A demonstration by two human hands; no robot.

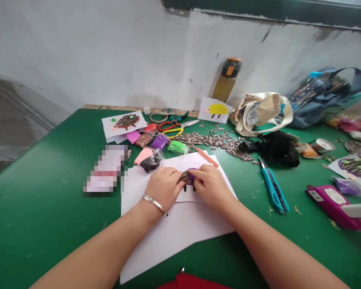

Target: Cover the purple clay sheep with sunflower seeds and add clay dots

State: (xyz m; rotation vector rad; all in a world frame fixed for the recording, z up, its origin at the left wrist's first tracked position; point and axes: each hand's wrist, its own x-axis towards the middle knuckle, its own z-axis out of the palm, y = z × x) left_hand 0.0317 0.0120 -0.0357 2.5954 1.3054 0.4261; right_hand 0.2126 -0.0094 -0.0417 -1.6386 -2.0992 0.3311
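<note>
A hedgehog-like figure of purple clay covered partly with sunflower seeds (185, 177) lies on a white paper card (186, 196), with short dark legs below it. My left hand (164, 187), with a silver bangle at the wrist, rests at the figure's left side, its thumb and bent fingers closed against the seeds. From the right, my right hand (213, 186) presses its fingertips together at the purple end; whatever they pinch is hidden. Under the card are larger white sheets (156, 241). An orange pen-like stick (207, 157) lies just beyond the right hand.
Loose sunflower seeds (216, 140), bagged clay (178, 147), scissors (189, 124) and a finished seed picture (123, 123) lie farther back. To the right are a teal utility knife (273, 188) and a magenta device (338, 204). A blurred-out flat item (106, 170) is left. A bottle (227, 80) stands by the wall.
</note>
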